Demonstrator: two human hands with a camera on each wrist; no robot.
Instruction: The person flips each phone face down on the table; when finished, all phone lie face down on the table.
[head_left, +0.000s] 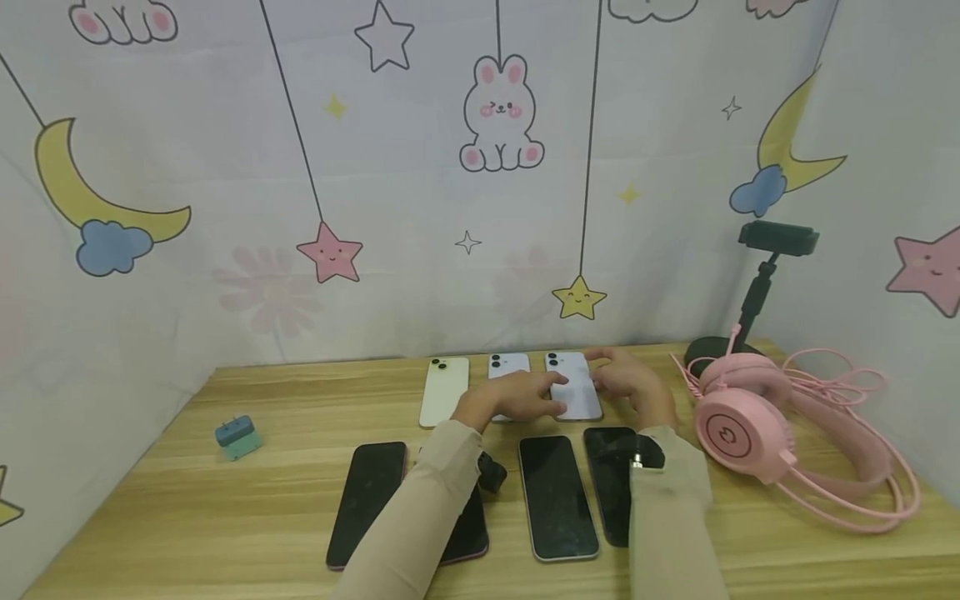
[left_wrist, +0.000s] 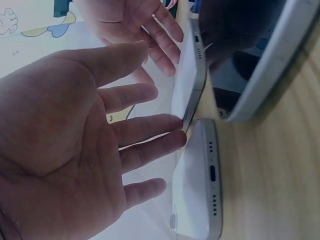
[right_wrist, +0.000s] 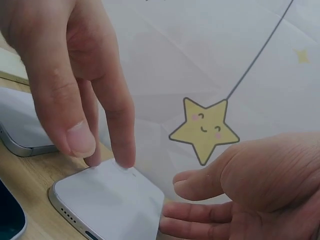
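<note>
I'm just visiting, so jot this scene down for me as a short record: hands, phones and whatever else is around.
Left hand: fingertips on the rightmost far phone
Right hand: at that phone's right edge
Far row: pale yellow phone, whitish phone, the touched one; camera sides up
Near row: four dark phones, two partly covered by the arms
Right side: pink headphones, black stand
Left side: small blue-green object
</note>
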